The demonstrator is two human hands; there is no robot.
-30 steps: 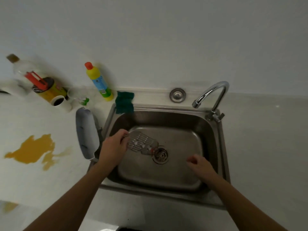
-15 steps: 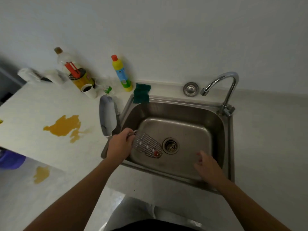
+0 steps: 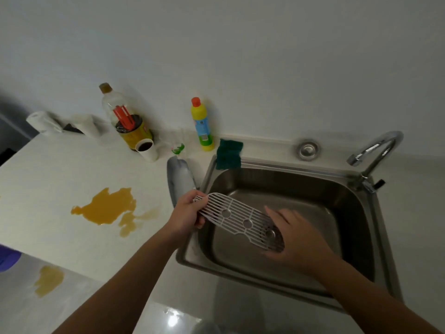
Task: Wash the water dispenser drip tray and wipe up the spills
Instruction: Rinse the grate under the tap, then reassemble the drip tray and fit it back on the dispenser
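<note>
The slotted white grate (image 3: 237,219) of the drip tray is held in the air over the left half of the steel sink (image 3: 361,208), near the middle of the frame, and slopes down from left to right. The left hand (image 3: 186,213) grips its left end, fingers curled round the edge. The right hand (image 3: 295,239) is at the grate's right end, blurred; its fingers look stretched out rather than curled, but whether it grips the grate or only touches it cannot be told.

Just left of the sink, above the left hand, the grey oblong tray base (image 3: 179,177) lies on the white counter (image 3: 43,179) against the sink's rim. A dark green sponge (image 3: 228,154) sits on the sink's upper left corner. At the upper right the curved chrome faucet (image 3: 375,150) arches toward the basin, and a round metal cap (image 3: 308,148) lies on the ledge between sponge and faucet.

Left of the sponge, against the wall, stands a yellow detergent bottle (image 3: 203,126) with an orange cap. Further left are a white paper cup (image 3: 147,148), a yellow can (image 3: 136,135) holding orange sticks, and a clear bottle (image 3: 108,104) behind it. A paper towel roll (image 3: 42,122) lies at the far left.

An orange spill (image 3: 106,208) spreads on the counter, left of centre. A paler stain (image 3: 48,280) shows at the lower left, below the counter edge.
</note>
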